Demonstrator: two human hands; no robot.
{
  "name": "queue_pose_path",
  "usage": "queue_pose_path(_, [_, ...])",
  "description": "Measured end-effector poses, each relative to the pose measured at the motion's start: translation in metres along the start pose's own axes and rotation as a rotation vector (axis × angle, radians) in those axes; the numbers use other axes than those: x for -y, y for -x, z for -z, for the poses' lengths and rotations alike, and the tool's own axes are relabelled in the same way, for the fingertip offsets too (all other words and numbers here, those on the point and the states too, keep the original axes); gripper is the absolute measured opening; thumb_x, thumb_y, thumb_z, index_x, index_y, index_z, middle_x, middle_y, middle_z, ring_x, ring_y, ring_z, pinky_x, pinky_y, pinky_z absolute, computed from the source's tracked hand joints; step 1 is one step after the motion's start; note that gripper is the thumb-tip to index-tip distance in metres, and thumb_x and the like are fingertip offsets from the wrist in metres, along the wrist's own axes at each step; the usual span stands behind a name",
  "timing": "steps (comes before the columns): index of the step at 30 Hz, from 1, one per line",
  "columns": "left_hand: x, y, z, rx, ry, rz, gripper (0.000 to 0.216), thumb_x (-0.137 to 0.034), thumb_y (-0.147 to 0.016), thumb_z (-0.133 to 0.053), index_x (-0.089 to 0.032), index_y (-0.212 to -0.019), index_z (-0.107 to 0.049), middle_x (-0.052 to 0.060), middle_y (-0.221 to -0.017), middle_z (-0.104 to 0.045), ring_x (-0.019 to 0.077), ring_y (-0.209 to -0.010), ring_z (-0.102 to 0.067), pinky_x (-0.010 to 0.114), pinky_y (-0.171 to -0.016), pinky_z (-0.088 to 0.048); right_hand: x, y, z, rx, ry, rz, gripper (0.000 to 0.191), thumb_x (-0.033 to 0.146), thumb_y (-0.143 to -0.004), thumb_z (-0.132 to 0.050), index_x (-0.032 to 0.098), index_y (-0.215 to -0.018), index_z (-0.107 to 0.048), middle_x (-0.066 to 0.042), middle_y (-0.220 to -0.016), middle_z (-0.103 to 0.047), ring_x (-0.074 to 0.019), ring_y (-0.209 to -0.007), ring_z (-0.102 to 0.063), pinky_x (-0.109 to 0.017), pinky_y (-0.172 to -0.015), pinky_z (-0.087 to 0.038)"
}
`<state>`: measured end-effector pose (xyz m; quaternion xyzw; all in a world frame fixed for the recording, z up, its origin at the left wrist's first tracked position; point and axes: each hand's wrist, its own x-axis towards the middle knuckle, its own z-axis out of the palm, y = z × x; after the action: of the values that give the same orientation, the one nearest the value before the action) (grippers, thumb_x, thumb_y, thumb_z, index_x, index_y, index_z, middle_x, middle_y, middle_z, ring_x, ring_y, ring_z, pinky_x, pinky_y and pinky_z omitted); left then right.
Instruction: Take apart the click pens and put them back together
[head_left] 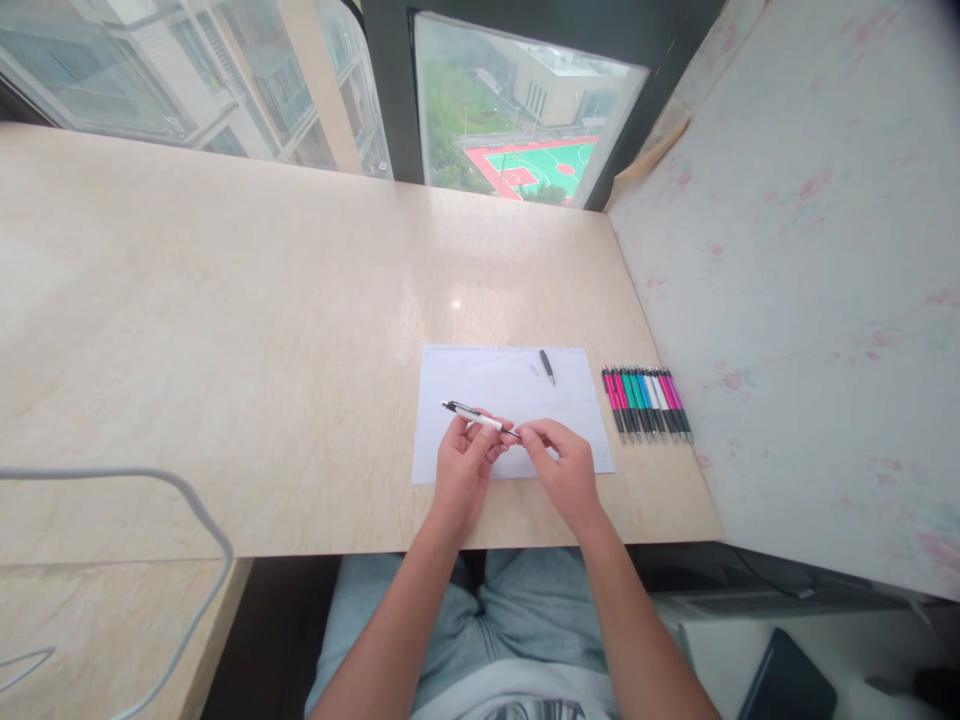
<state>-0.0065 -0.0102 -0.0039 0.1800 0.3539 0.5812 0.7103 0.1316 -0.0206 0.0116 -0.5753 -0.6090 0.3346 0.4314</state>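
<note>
Near the front edge of the cream marbled bench (262,350), the left hand (461,470) grips a slim white-and-black pen (480,416); the right hand (564,465) pinches the thin dark rod (513,433) at its tip. Working that rod seems the current step; next calls for steady alignment.

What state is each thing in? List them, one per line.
White pen, open at the front, thin refill showing
Left hand, closed around the pen
Right hand, at the refill's tip; grip unclear
Paper, flat on the table
Black pen part, loose, lying on the paper
Other pens, lined up side by side
Cable, bent in a curve
</note>
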Motion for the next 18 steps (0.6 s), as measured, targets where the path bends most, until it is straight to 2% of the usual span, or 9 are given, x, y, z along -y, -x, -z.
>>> queue_pose_path(5, [0.001, 0.005, -0.001, 0.049, -0.154, -0.076, 0.019, -0.027, -0.082, -0.074, -0.018, -0.094, -0.063, 0.005, -0.087, -0.073, 0.0117, -0.071, -0.066, 0.027, -0.076, -0.052, 0.007, 0.000, 0.016, 0.141, 0.172, 0.138, 0.013, 0.020, -0.091, -0.057, 0.022, -0.088, -0.071, -0.004, -0.087, -0.072, -0.0188, -0.084, -0.064, -0.032, -0.080, -0.049])
queue_pose_path(8, [0.000, 0.004, 0.001, 0.004, -0.165, -0.128, 0.019, -0.027, -0.081, -0.076, -0.018, -0.093, -0.064, 0.005, -0.088, -0.072, 0.0104, -0.068, -0.065, 0.025, -0.072, -0.052, 0.003, 0.003, 0.026, 0.186, 0.276, 0.157, 0.013, 0.018, -0.087, -0.059, 0.022, -0.083, -0.070, -0.003, -0.083, -0.071, -0.0197, -0.086, -0.062, -0.033, -0.082, -0.048])
queue_pose_path(13, [-0.003, -0.004, 0.008, -0.196, 0.099, -0.213, 0.021, -0.026, -0.080, -0.077, -0.020, -0.095, -0.063, 0.002, -0.091, -0.072, 0.0073, -0.072, -0.064, 0.021, -0.075, -0.052, -0.014, 0.008, 0.031, 0.068, 0.373, -0.038, 0.011, 0.022, -0.085, -0.060, 0.022, -0.078, -0.069, -0.001, -0.075, -0.067, -0.0168, -0.072, -0.060, -0.030, -0.071, -0.046])
queue_pose_path(18, [-0.002, -0.006, 0.010, -0.180, 0.115, -0.174, 0.022, -0.024, -0.078, -0.078, -0.019, -0.094, -0.064, 0.002, -0.088, -0.070, 0.0079, -0.074, -0.065, 0.020, -0.074, -0.053, -0.020, -0.013, 0.015, -0.097, 0.571, -0.144, 0.013, 0.024, -0.086, -0.057, 0.021, -0.080, -0.068, -0.003, -0.078, -0.069, -0.0187, -0.074, -0.060, -0.031, -0.069, -0.042])
